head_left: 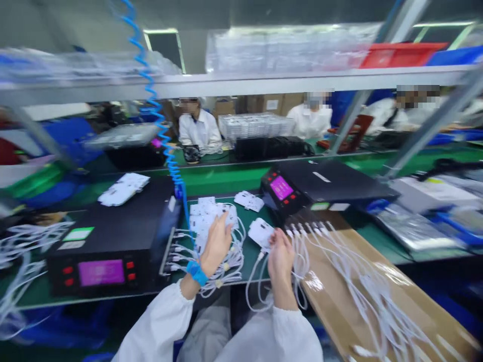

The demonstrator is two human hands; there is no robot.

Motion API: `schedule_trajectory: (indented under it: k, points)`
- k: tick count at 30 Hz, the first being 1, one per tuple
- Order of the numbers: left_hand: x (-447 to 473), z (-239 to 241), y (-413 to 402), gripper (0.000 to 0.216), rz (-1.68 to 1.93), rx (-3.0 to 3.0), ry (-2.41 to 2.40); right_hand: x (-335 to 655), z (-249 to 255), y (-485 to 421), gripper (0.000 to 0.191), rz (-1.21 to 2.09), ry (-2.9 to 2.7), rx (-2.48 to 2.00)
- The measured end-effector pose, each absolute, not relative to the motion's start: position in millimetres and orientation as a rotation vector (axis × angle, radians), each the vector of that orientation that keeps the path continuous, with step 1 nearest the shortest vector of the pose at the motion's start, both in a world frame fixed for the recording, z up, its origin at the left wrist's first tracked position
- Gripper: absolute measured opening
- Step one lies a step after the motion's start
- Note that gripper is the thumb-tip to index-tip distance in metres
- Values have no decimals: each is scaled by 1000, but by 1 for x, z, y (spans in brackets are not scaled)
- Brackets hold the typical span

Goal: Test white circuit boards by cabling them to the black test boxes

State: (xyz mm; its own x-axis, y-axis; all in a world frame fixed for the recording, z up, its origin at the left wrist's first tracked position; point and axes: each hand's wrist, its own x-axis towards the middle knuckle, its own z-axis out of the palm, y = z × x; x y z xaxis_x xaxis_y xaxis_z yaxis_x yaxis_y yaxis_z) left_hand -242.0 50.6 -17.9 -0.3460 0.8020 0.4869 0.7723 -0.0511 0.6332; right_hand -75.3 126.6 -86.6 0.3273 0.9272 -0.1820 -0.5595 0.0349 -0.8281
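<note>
- R hand [281, 254] closed on edge of white board [260, 233], which sticks out just L of the fingers; cable plug [260, 256] at board's near end.
- L hand [218, 236], left of that grip, over pile of white boards [198, 221]; can't tell if it's gripping any.
- Loose board [249, 201] just beyond the grip, apart from it.
- Right of grip: white cables [354, 266] across brown cardboard [328, 301].
- Beyond, to R: black box [335, 176] w/ purple screen [281, 187].
- Far L, past pile: 2nd black unit [124, 216], a few boards [123, 189] on top.
</note>
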Motion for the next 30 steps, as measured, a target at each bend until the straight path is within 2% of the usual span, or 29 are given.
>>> schedule_trajectory:
  k: [6,12,17,20,24,27,30]
  points:
    - [-234,6,25,45,1326,1601,1878,-75,-106,144,60,1167,-549,-1088]
    - [-224,31,9,45,1286,1282,1518,-67,-108,128,85,1112,-1104,-1315]
    - [-220,41,0,45,1309,1257,1513,-30,-82,61,68,698,-1548,-1315]
    - [-220,39,2,52,1343,1250,1533,-8,-47,20,50,798,-1665,-1240]
    - [-214,41,6,76,1410,1147,1541,35,-20,-11,33,833,-1887,-1182]
    - [-204,52,4,94,1385,984,1584,92,-25,-23,31,518,-1957,-1295]
    - [-195,65,3,99,1329,867,1632,153,-40,-32,35,168,-1993,-1452]
